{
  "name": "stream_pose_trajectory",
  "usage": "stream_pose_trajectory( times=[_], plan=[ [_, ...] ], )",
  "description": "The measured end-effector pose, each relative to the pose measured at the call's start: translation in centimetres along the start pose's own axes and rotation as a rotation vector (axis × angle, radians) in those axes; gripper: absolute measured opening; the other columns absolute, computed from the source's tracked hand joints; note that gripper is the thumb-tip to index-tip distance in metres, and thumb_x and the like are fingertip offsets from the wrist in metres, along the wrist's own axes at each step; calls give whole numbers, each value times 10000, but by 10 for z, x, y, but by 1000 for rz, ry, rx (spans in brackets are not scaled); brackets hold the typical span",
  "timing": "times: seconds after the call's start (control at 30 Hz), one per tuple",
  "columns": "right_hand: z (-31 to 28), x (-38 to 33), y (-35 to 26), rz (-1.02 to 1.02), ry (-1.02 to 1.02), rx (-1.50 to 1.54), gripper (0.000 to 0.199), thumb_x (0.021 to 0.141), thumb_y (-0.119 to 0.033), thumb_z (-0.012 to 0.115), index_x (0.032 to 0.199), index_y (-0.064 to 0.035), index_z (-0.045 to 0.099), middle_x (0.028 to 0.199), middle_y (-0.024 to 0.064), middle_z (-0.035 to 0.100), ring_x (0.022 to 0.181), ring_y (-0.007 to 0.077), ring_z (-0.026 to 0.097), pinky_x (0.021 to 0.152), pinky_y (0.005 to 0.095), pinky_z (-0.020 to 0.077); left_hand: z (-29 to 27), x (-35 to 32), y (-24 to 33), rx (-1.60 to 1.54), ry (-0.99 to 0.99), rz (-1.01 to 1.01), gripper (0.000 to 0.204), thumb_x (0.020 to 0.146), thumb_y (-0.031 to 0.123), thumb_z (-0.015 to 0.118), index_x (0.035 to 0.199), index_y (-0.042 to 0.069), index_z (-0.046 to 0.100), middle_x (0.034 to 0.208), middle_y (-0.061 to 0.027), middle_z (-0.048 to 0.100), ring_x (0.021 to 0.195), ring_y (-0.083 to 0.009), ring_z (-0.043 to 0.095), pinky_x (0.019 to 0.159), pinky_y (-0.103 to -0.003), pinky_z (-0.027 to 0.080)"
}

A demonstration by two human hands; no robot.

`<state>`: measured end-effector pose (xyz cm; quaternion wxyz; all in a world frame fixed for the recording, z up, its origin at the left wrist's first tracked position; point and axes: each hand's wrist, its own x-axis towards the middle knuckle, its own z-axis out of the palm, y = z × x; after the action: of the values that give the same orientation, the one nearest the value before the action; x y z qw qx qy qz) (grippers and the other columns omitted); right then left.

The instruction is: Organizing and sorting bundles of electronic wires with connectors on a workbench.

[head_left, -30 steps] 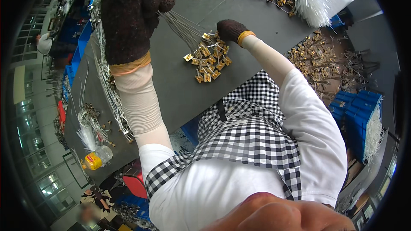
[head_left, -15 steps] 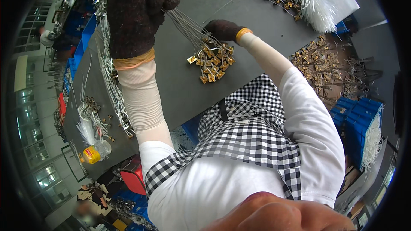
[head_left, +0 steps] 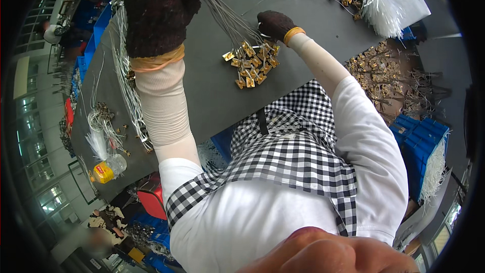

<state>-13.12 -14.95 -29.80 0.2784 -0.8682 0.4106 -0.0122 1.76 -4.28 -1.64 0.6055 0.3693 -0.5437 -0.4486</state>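
Note:
My left hand point(head_left: 160, 17), in a dark brown knit glove, is closed round a bundle of thin grey cables point(head_left: 227, 15) at the far left of the table. From it the cables run down toward the right and end in a cluster of small brass-coloured metal terminals point(head_left: 252, 65) on the dark tabletop. My right hand point(head_left: 276, 25), gloved the same way, has its fingers curled together just right of the cables, above the terminals. A thin pale strip shows at its fingertips, too small to name.
White plastic strips point(head_left: 379, 7) and more cables with brass ends lie at the table's far right. Long cables point(head_left: 124, 71) line the left side, near a yellow-labelled bottle point(head_left: 108, 168). Blue crates point(head_left: 419, 146) and a heap of terminals point(head_left: 376, 78) stand to the right.
My right hand has shifted a little to the right, slightly away from the cables. The left hand and the terminals sit slightly higher in the view; the left grip stays closed.

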Motion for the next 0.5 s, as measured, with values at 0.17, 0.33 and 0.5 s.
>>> stream_pose_trajectory(
  times=[0.17, 0.33, 0.5],
  plan=[
    [4, 4, 69, -219, 122, 108, 425, 922, -285, 701, 1265, -37, 669, 1156, 167, 716, 1038, 344, 691, 948, 406, 550, 23, 8, 6, 71, 200, 45, 429, 1038, 469, 610, 993, 49, 688, 502, 69, 328, 421, -49, 269, 446, -269, 249],
    [-135, -48, -59, -630, 348, 682, 521, 965, -227, 710, 1410, -33, 520, 1334, 151, 613, 1190, 289, 597, 1029, 396, 486, 10, 0, -2, 109, 295, 223, 322, 1020, 366, 664, 923, 59, 684, 531, 42, 434, 455, -87, 410, 477, -288, 371],
    [-253, -106, -144, -1080, 522, 788, 740, 981, -374, 716, 1539, -4, 402, 1332, 198, 636, 1207, 238, 617, 1031, 381, 500, 28, 11, -21, 102, 246, 170, 327, 1019, 354, 654, 832, 85, 641, 548, 11, 508, 487, -122, 512, 489, -293, 412]
  ],
)
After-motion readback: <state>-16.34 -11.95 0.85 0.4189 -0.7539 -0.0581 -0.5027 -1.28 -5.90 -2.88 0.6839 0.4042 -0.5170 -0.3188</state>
